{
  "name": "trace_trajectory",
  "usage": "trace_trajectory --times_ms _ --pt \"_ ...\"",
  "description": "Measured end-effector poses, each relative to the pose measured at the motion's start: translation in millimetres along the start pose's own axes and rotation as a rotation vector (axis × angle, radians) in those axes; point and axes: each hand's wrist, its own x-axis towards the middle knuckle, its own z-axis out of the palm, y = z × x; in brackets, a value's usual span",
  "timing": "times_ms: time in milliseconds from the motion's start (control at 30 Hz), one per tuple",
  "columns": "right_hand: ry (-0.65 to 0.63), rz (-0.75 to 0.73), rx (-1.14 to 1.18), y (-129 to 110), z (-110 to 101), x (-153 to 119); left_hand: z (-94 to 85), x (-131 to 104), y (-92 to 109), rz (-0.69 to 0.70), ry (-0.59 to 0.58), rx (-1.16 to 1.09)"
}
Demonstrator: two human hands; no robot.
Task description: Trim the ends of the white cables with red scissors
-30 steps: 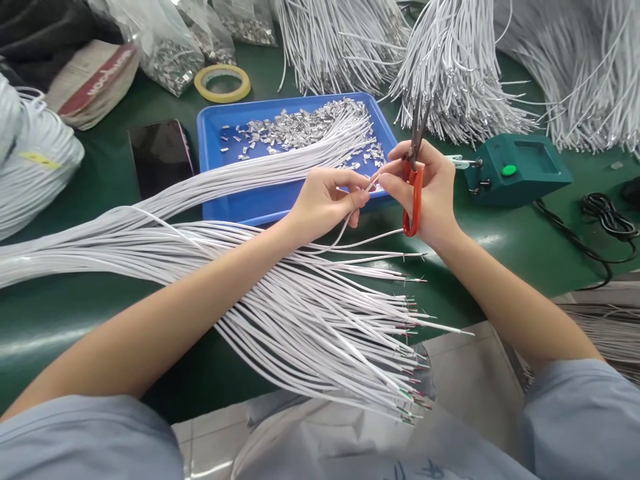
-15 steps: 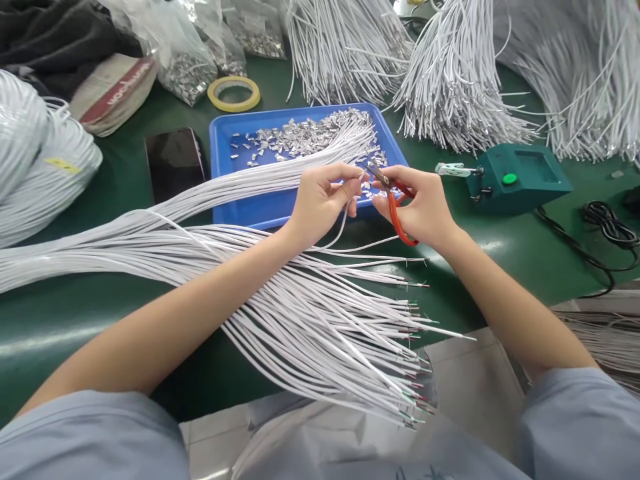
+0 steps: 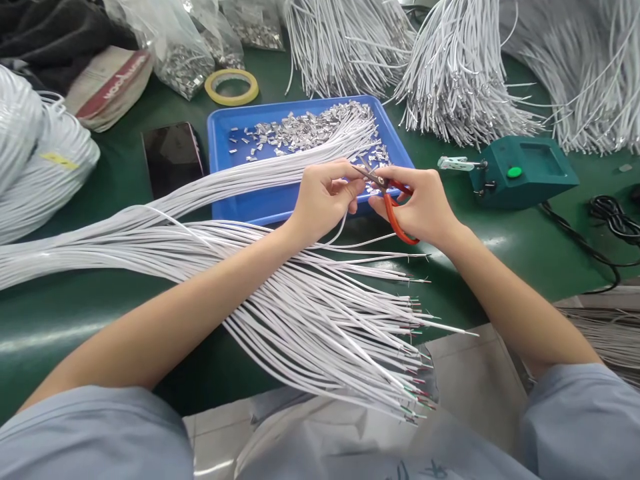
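Above the front right part of the blue tray [image 3: 240, 212], my left hand [image 3: 327, 197] pinches a white cable [image 3: 341, 230] near its end; the tip is mostly hidden by my fingers. My right hand [image 3: 423, 203] grips red-handled scissors [image 3: 400, 223], whose blades point left and reach my left fingertips. The blades look parted. Small metal connectors [image 3: 295, 133] lie in the tray, with a bundle of white cables [image 3: 280, 167] resting across it. Under my left forearm, a second fanned bundle of cables [image 3: 310, 313] shows stripped ends with thin coloured wires.
A phone [image 3: 173, 160] and a yellow tape roll [image 3: 231, 87] lie left of and behind the tray. A green device [image 3: 525, 173] stands right. Behind are hanging cable bundles [image 3: 450, 80] and bags of connectors [image 3: 183, 67]. A cable coil [image 3: 40, 153] sits far left.
The scissor blades have swung down and left, so they now lie across the fingertips of my left hand. Both hands stay almost in place, and the whole view has shifted slightly.
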Motion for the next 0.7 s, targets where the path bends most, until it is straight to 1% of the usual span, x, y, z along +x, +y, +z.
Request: trace_trajectory --times_ms 267,400,467,567,633,700 --pt "-0.005 0.02 0.036 -3.1 -0.3 0.6 -0.4 -0.9 1.4 -0.015 -0.018 -0.016" --pt "0.005 0.014 0.05 2.5 1.2 2.6 -2.4 0.8 0.3 -0.028 -0.029 -0.043" --pt "0.015 0.037 0.036 7.9 1.1 5.1 -4.0 2.4 -0.5 -0.045 0.003 -0.076" --pt "0.066 0.077 0.022 13.4 -0.4 9.2 -5.4 3.9 0.1 -0.06 0.092 -0.128" --pt "0.11 0.086 0.106 12.8 -1.5 10.8 -4.9 3.4 2.1 -0.07 0.087 -0.158" --pt "0.141 0.085 0.248 9.3 -2.0 10.6 -3.3 1.7 4.9 -0.099 0.027 -0.191"
